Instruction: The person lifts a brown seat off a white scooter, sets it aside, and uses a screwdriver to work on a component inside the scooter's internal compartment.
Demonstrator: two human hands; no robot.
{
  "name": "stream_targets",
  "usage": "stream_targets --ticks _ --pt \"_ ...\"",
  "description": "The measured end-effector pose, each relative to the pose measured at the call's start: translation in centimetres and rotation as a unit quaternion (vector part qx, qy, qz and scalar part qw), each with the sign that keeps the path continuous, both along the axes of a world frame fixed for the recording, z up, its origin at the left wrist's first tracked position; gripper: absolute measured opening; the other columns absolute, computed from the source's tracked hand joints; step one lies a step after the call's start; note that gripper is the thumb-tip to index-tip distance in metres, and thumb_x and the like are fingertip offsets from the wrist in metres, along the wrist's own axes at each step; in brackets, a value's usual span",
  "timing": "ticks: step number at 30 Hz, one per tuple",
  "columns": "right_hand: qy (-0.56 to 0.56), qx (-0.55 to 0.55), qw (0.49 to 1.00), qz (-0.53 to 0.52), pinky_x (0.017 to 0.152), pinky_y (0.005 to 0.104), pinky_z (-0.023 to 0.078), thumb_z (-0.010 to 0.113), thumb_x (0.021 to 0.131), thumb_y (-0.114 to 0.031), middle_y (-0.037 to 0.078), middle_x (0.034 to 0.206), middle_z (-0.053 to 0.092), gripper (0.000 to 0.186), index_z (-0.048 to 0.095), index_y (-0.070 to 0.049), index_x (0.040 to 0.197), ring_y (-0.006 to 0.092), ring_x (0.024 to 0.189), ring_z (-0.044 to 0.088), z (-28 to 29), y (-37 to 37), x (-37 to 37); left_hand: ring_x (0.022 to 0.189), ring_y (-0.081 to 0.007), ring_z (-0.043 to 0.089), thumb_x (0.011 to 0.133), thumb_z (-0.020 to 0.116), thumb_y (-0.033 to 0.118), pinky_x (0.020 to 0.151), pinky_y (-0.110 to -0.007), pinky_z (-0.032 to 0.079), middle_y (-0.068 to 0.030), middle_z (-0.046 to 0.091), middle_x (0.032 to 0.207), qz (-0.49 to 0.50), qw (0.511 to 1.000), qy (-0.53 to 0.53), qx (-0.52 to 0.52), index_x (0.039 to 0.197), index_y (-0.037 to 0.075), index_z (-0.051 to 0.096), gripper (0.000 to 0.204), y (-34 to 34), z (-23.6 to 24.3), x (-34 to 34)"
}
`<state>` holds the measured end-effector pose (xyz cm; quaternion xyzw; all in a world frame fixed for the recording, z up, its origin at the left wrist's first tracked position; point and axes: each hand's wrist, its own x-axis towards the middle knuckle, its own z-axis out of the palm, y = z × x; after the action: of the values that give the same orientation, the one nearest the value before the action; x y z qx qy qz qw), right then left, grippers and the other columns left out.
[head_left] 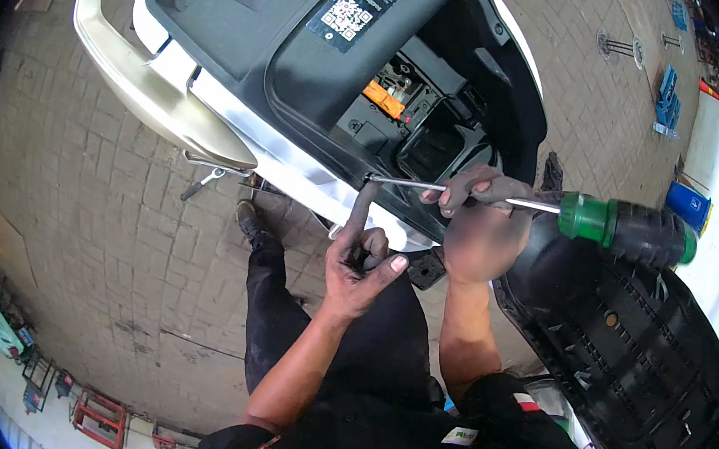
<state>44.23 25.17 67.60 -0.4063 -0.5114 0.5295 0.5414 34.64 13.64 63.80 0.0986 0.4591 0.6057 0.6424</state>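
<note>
My right hand [486, 225] is closed around the shaft of a screwdriver [588, 218] with a green and black handle. The handle sticks out to the right, past the hand. Its tip meets a small dark spot, perhaps a screw, on the rim of the scooter's black storage compartment [304, 87]. My left hand [359, 268] points its index finger up to that tip. The left thumb is stretched out, the other fingers are curled, and I see nothing held there. White side panels [294, 178] run below the rim.
The raised scooter seat [619, 339] shows its black underside at the right. An orange item [383, 100] lies inside the compartment. A cream grab rail [102, 48] curves at the far left. Brick paving [111, 251] surrounds the scooter, with a red metal frame [100, 421] at lower left.
</note>
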Motion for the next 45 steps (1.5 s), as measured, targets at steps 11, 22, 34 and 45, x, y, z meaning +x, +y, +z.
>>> stream_targets --ticks 11,22,34,45 --pt "-0.043 0.045 0.998 0.02 0.062 0.0304 0.05 0.051 0.104 -0.027 0.02 0.08 0.066 0.03 0.053 0.003 0.103 0.0239 0.071 0.065 0.3 0.3 -1.0 0.061 -0.0054 0.033 0.083 0.074 0.007 0.058 -0.021 0.031 0.0081 0.032 0.068 -0.059 0.997 0.057 -0.002 0.157 0.0 0.018 0.093 -0.4 0.4 -0.7" --pt "-0.123 0.056 0.991 -0.018 0.074 0.0361 0.056 0.062 0.099 -0.022 0.02 0.091 0.067 0.028 0.058 0.006 0.103 0.0257 0.08 0.067 1.1 -0.4 -0.5 0.057 -0.0137 0.049 0.073 0.084 0.023 0.057 -0.03 0.035 -0.0005 0.055 0.065 0.03 0.863 0.456 0.215 0.111 0.006 0.072 0.043 5.7 6.5 -2.0" --pt "-0.375 -0.043 0.914 -0.147 0.097 0.0468 0.05 0.067 0.095 -0.016 0.024 0.127 0.056 0.041 0.05 0.002 0.128 0.0353 0.11 0.06 2.8 0.9 12.3 0.094 -0.0254 0.055 0.066 0.082 0.035 0.079 -0.039 0.042 -0.0097 0.055 0.102 -0.049 0.783 0.533 0.316 0.094 0.006 0.067 0.043 15.0 10.7 1.5" --pt "-0.138 0.189 0.971 -0.05 0.096 0.0533 0.055 0.064 0.097 -0.022 0.033 0.147 0.039 0.035 0.052 -0.007 0.127 0.0442 0.125 0.056 11.8 5.5 6.6 0.094 -0.0307 0.059 0.061 0.085 0.047 0.083 -0.04 0.045 -0.0118 0.056 0.101 0.017 0.8 0.49 0.347 0.095 0.002 0.066 0.059 15.7 9.4 0.0"
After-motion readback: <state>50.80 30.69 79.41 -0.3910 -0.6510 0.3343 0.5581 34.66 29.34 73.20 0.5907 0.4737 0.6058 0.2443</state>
